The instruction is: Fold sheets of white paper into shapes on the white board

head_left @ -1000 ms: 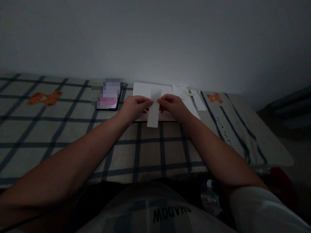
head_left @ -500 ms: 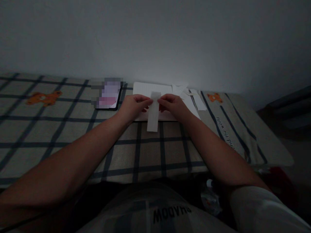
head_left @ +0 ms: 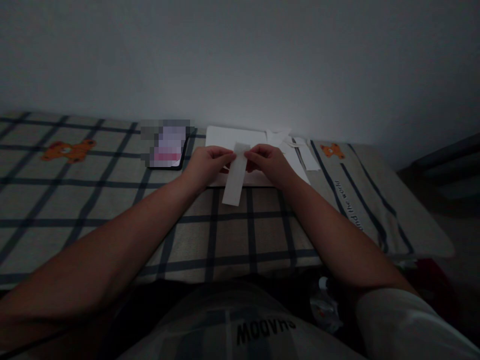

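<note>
A narrow white paper strip is pinched near its upper end between both hands, its lower end slanting toward me and to the left. My left hand grips its left edge with thumb and fingertips. On the opposite edge, my right hand has thumb and index finger closed. Beneath them lies a white notebook or stack of paper, partly covered by the hands. Folded paper pieces rest on its back right corner, and another white paper strip lies just right of it.
A phone with a lit, partly blurred screen lies left of the paper. Checked cloth with bear prints covers the table, which meets a plain wall at the back. Below the front edge, a clear plastic bottle is visible.
The strip has tilted, its lower end swinging a little to the left. Both hands keep their pinch and have hardly moved.
</note>
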The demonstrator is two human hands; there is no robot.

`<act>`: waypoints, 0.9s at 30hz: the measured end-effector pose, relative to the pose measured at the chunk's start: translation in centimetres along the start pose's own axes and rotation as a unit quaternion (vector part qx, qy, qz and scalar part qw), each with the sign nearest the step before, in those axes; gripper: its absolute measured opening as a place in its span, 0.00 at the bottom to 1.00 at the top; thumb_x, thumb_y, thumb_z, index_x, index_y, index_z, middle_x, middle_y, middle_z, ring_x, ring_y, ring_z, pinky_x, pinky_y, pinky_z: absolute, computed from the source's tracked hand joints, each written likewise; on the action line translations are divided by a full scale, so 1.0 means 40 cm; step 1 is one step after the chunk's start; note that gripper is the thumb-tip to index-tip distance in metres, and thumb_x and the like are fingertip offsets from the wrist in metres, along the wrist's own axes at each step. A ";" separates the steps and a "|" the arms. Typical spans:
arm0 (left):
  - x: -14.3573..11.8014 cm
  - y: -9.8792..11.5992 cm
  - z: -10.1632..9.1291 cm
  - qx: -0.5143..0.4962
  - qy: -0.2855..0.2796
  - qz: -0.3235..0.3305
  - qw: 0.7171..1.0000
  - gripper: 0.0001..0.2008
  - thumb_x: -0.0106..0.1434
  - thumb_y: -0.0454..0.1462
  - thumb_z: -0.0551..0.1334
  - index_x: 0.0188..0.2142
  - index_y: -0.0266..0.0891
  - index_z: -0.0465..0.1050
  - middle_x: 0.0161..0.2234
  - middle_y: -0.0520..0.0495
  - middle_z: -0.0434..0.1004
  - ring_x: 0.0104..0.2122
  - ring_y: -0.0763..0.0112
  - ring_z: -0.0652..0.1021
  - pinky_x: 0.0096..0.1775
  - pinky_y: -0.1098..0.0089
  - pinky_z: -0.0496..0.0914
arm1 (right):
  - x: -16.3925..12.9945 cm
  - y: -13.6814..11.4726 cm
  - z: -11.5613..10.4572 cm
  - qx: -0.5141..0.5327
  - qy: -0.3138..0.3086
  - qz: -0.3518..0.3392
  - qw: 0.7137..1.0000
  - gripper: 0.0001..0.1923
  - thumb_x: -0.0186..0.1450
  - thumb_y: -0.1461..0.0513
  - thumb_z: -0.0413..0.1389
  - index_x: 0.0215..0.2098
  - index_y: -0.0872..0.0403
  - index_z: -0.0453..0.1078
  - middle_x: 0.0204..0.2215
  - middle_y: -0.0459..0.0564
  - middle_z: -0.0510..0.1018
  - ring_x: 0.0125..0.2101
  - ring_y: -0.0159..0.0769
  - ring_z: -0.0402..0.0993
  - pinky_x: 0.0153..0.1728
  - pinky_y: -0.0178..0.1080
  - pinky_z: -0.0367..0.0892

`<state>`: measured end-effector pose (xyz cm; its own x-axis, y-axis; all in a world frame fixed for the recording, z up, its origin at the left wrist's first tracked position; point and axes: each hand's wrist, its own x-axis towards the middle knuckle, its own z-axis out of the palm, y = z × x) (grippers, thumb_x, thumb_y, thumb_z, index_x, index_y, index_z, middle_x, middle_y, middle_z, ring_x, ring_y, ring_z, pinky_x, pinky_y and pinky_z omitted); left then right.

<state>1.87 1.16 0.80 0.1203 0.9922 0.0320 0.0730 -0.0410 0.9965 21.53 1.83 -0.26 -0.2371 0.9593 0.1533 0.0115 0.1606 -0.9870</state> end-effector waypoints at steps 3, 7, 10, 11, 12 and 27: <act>0.000 -0.001 -0.001 0.003 0.006 0.010 1.000 0.07 0.59 0.39 0.71 0.32 0.36 0.81 0.30 0.48 0.83 0.29 0.70 0.81 0.32 0.72 0.76 | -0.005 -0.012 0.007 -0.013 -0.002 -0.002 1.000 0.19 0.59 0.48 0.68 0.29 0.54 0.71 0.22 0.43 0.78 0.24 0.29 0.74 0.31 0.37 0.75; 0.000 -0.002 -0.004 0.019 0.001 0.020 1.000 0.09 0.59 0.40 0.71 0.34 0.35 0.82 0.31 0.47 0.84 0.29 0.71 0.80 0.34 0.71 0.76 | -0.006 -0.012 0.013 -0.006 -0.003 0.010 1.000 0.18 0.59 0.49 0.68 0.29 0.54 0.71 0.23 0.43 0.78 0.25 0.28 0.74 0.32 0.37 0.75; 0.000 -0.003 -0.007 0.014 -0.016 0.029 0.999 0.09 0.59 0.40 0.71 0.33 0.36 0.82 0.29 0.48 0.83 0.28 0.72 0.79 0.34 0.71 0.76 | -0.001 -0.002 0.012 0.026 0.012 0.015 0.999 0.19 0.57 0.49 0.69 0.31 0.53 0.72 0.24 0.42 0.78 0.25 0.28 0.75 0.32 0.36 0.75; 0.000 -0.004 -0.007 0.012 -0.022 0.031 0.999 0.08 0.58 0.40 0.71 0.33 0.36 0.82 0.28 0.48 0.83 0.27 0.72 0.79 0.34 0.71 0.75 | 0.001 0.001 0.011 0.033 0.016 0.015 0.999 0.19 0.56 0.49 0.69 0.31 0.53 0.72 0.25 0.42 0.78 0.25 0.29 0.75 0.32 0.36 0.75; 0.000 -0.004 -0.007 0.011 -0.025 0.032 0.999 0.08 0.58 0.40 0.71 0.32 0.36 0.82 0.28 0.48 0.82 0.27 0.72 0.79 0.33 0.71 0.75 | 0.002 0.003 0.010 0.036 0.019 0.014 0.999 0.19 0.56 0.48 0.69 0.31 0.53 0.71 0.25 0.42 0.78 0.25 0.29 0.75 0.32 0.36 0.75; -0.009 0.022 -0.002 0.038 0.065 0.065 0.995 0.07 0.58 0.38 0.69 0.30 0.36 0.80 0.27 0.49 0.80 0.26 0.73 0.76 0.29 0.75 0.72 | -0.011 -0.010 0.021 0.030 -0.038 0.030 0.998 0.18 0.58 0.50 0.69 0.33 0.54 0.73 0.26 0.44 0.80 0.27 0.29 0.77 0.34 0.37 0.76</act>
<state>1.83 0.80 1.66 0.0040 0.9845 0.1754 0.1406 -0.1742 0.9746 20.80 1.13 0.04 -0.3115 0.9458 0.0915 -0.0299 0.0865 -0.9958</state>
